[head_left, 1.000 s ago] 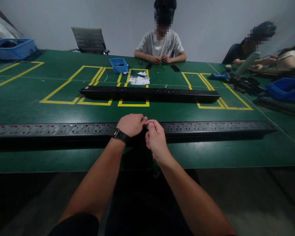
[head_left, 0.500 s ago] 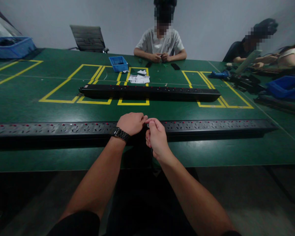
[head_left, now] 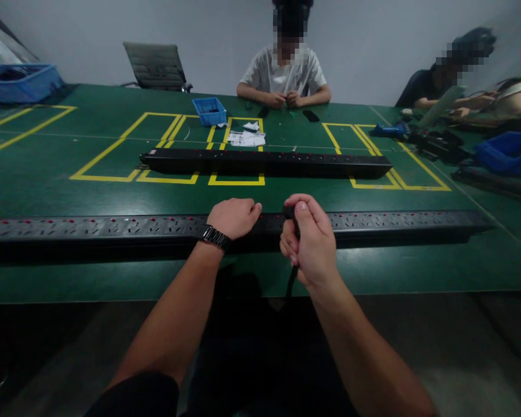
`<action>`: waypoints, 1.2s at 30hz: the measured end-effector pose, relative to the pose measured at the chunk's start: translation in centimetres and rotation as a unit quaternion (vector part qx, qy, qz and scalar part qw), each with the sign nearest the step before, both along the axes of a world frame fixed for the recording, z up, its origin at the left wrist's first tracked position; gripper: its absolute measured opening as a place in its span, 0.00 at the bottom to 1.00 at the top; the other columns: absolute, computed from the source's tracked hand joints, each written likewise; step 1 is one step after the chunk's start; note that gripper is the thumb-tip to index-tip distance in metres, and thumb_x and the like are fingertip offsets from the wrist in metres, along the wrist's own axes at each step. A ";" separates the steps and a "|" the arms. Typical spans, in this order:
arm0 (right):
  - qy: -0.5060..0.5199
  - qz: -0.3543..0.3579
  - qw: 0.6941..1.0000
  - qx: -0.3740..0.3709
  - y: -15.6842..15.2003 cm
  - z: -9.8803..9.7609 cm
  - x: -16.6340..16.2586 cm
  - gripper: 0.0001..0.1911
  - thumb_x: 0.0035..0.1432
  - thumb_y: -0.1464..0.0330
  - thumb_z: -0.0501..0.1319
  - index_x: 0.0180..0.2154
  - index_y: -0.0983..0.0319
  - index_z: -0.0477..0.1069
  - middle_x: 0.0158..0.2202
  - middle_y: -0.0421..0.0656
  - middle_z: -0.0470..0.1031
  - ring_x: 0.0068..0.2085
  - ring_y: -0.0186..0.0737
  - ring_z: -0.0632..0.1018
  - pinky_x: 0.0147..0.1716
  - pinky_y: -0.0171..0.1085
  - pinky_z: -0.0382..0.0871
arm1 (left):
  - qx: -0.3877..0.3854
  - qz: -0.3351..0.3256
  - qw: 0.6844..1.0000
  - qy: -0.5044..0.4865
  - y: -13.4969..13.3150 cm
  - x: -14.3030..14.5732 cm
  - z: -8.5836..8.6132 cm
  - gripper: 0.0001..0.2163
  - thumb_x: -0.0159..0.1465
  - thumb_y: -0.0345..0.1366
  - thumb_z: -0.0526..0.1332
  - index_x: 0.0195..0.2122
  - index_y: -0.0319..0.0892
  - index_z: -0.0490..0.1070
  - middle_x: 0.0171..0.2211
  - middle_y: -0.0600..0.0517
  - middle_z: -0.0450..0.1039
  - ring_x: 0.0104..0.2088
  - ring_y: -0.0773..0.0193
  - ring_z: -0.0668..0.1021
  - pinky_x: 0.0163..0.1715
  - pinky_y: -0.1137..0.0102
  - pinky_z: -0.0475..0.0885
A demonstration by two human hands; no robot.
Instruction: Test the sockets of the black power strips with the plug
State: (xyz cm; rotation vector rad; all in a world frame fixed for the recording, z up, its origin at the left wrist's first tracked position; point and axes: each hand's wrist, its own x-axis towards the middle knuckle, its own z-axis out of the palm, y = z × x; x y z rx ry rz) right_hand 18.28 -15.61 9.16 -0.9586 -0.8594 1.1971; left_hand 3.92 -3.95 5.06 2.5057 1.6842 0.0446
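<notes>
A long black power strip (head_left: pixel 113 227) with red-marked sockets lies across the near edge of the green table. My left hand (head_left: pixel 233 216), with a dark watch at the wrist, rests on top of the strip with its fingers curled over it. Just to the right, my right hand (head_left: pixel 309 240) is closed around a black plug with a cord (head_left: pixel 291 282) that hangs down over the table edge. The plug sits right above the strip's sockets.
A second black power strip (head_left: pixel 264 163) lies mid-table across yellow floor-style markings. Behind it are a small blue bin (head_left: pixel 210 111) and white papers (head_left: pixel 245 138). A person sits opposite; others work at the right beside a blue tray (head_left: pixel 507 153). A blue crate (head_left: pixel 17 82) stands far left.
My right hand has shifted right along the near strip and now grips a black plug with its cord; earlier it pinched something small next to my left hand. The left hand stayed put.
</notes>
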 end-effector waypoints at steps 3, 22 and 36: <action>-0.005 -0.005 0.999 -0.038 0.2 -0.9 1.7 0.07 0.72 0.60 0.54 0.43 0.54 0.67 0.14 0.27 0.54 0.11 0.27 0.54 0.11 0.29 0.46 | 0.009 -0.004 1.000 -0.004 0.1 0.0 -0.4 0.30 0.73 0.55 0.40 0.39 0.45 0.79 0.41 0.41 0.82 0.41 0.49 0.82 0.41 0.59 0.72; -0.016 0.006 0.994 -0.105 1.6 -4.7 0.9 0.09 0.69 0.58 0.56 0.43 0.56 0.68 0.14 0.26 0.58 0.10 0.26 0.56 0.10 0.25 0.47 | 0.008 -0.006 1.000 -0.012 -0.1 0.0 -0.1 0.29 0.73 0.54 0.41 0.38 0.45 0.79 0.41 0.40 0.82 0.40 0.50 0.82 0.40 0.60 0.71; -0.022 -0.008 0.994 -0.110 1.8 -5.4 0.5 0.09 0.69 0.58 0.56 0.42 0.56 0.68 0.14 0.26 0.58 0.10 0.26 0.55 0.09 0.25 0.46 | 0.002 -0.006 1.000 -0.009 0.0 0.0 0.0 0.29 0.73 0.54 0.41 0.39 0.45 0.79 0.41 0.40 0.82 0.41 0.48 0.82 0.41 0.58 0.72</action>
